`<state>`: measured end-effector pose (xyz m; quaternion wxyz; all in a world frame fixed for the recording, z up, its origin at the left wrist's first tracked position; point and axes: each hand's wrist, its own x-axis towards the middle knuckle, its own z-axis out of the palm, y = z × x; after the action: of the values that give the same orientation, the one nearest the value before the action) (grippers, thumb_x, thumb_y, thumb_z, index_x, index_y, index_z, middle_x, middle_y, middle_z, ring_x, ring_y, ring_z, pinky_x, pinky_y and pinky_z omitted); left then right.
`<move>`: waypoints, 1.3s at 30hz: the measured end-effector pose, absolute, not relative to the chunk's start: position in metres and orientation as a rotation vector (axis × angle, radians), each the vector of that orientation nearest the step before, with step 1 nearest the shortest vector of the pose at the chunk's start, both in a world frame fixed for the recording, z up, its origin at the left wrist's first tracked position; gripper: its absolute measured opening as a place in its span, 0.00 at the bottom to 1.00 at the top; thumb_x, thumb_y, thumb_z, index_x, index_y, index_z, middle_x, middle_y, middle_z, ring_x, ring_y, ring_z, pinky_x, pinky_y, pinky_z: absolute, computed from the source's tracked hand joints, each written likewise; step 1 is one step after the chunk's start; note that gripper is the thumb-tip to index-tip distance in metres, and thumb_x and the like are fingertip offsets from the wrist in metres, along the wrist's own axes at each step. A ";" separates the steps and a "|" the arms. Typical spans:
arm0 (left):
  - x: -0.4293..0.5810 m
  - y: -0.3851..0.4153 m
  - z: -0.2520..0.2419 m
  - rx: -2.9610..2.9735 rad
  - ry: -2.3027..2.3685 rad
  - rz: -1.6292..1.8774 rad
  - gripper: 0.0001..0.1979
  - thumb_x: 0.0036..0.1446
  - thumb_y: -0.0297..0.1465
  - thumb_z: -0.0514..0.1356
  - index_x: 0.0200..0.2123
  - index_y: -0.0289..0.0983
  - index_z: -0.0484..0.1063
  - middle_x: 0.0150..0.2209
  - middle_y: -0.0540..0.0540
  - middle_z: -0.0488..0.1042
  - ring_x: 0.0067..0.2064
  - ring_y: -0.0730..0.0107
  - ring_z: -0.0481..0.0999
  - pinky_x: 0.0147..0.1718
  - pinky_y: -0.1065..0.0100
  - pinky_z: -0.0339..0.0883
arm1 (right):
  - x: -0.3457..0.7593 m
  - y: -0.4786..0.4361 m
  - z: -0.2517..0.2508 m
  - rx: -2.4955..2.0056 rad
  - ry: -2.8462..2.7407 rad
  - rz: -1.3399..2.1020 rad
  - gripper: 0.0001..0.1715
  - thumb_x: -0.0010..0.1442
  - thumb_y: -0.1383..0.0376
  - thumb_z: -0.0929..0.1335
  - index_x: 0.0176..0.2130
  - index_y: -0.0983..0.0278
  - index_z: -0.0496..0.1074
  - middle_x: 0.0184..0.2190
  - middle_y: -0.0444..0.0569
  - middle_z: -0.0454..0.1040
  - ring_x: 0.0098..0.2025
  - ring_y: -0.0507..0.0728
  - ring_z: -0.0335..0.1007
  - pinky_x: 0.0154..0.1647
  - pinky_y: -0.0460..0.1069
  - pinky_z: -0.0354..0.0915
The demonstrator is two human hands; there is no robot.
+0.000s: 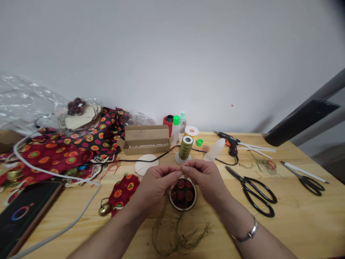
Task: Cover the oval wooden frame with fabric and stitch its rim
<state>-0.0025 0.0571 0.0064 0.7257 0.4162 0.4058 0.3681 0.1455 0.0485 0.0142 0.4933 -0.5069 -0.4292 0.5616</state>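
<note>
- Left hand point(157, 184) and right hand point(207, 180): each grip is pinched closed, apparently on green threads point(177, 235).
- Pinch lightly; leave the slack untangled.

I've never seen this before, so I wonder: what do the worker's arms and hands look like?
Human ones: the left hand and right hand wear no gloves, and no sleeves show. A silver-coloured metal bangle with a small knob circles the right wrist.
</note>
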 end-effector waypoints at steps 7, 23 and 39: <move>-0.004 0.058 0.005 0.969 0.935 0.864 0.09 0.48 0.34 0.63 0.25 0.33 0.76 0.15 0.56 0.60 0.18 0.85 0.53 0.17 0.79 0.47 | 0.147 0.050 0.012 -1.212 -1.001 1.449 0.10 0.47 0.63 0.71 0.31 0.67 0.77 0.18 0.41 0.68 0.18 0.45 0.56 0.19 0.42 0.53; -0.002 0.058 0.005 0.983 0.973 0.844 0.11 0.46 0.36 0.64 0.23 0.33 0.74 0.15 0.56 0.61 0.18 0.84 0.54 0.17 0.78 0.47 | 0.148 0.052 0.009 -1.286 -1.119 1.337 0.07 0.44 0.64 0.71 0.24 0.67 0.73 0.18 0.41 0.69 0.19 0.47 0.57 0.20 0.44 0.54; -0.004 0.059 0.017 1.339 1.298 0.979 0.08 0.46 0.34 0.63 0.27 0.36 0.78 0.24 0.50 0.74 0.26 0.73 0.67 0.25 0.73 0.59 | 0.151 0.055 0.008 -1.373 -1.294 1.056 0.04 0.48 0.65 0.69 0.25 0.65 0.73 0.20 0.43 0.70 0.23 0.50 0.61 0.26 0.46 0.58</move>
<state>-0.0037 0.0585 0.0171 0.4947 0.5525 0.5357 0.4038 0.1514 0.0555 0.0083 0.4704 -0.5605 -0.5281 0.4309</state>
